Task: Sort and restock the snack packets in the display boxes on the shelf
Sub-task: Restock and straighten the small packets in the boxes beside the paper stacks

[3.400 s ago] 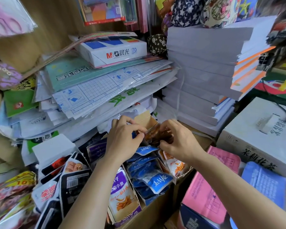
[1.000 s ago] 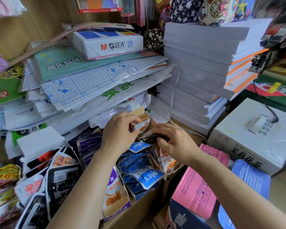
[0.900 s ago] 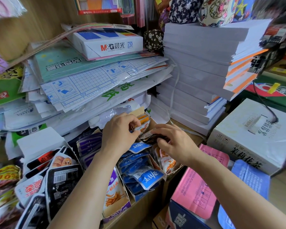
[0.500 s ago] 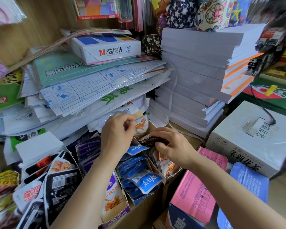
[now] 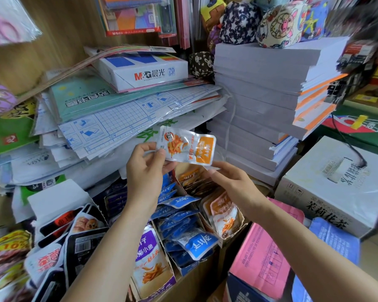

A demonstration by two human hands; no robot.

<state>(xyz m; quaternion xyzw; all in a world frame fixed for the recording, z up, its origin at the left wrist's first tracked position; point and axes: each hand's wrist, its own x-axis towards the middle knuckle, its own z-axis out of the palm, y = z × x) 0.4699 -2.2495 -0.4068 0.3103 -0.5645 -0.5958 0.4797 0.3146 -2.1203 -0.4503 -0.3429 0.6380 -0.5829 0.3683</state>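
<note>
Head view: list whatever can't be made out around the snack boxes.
- Orange packet: left edge covered by left hand.
- Right hand: grip on that packet unclear.
- Purple packets: partly hidden behind left forearm.
- Bottom-left packets: blurred, cut by the frame edge.

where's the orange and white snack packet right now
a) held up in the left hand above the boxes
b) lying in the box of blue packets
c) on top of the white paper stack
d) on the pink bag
a: the left hand pinches the orange and white packet by its left edge, lifted above the display boxes.
</note>
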